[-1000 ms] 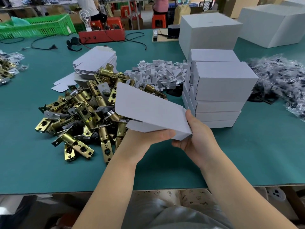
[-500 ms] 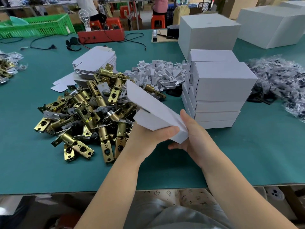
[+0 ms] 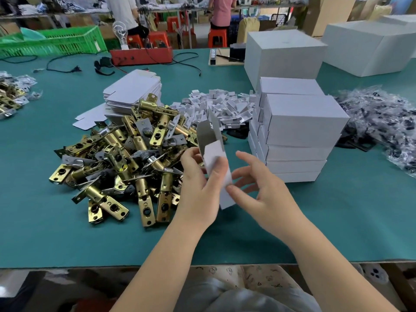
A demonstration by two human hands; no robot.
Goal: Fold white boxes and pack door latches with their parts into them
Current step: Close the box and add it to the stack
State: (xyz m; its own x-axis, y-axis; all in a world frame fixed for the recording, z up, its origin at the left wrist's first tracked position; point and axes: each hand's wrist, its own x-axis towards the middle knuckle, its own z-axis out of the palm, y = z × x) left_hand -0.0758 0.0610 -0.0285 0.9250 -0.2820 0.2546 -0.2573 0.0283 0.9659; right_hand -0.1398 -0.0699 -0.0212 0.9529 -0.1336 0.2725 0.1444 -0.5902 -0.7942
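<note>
Worktop (image 3: 337, 221): teal mat, wide, front edge near the person's lap. Latches (image 3: 126, 163), brass and steel, heaped left of centre. Flat blanks (image 3: 132, 91) stacked behind the heap; white card inserts (image 3: 222, 104) piled to their right. Finished boxes (image 3: 297, 131) stacked right of centre, with larger cartons (image 3: 283, 52) behind. Bagged parts (image 3: 382, 122) at far right. Far edge: green basket (image 3: 56, 41), red tray (image 3: 141, 55), black cables. Room beyond: more benches, red stools, two people seen in part.

Box (image 3: 217, 167) is held above the worktop, between the heap and the stack. Left hand (image 3: 202, 183) grips its lower part, thumb across the front panel. Right hand (image 3: 258, 188) is spread, thumb tip touching the box's lower edge, fingers apart and off the card.

Versus 0.5 s ago: the box has turned from slanting flat to nearly upright and edge-on, with an upper flap open. The right hand has let go of its underside and opened.
</note>
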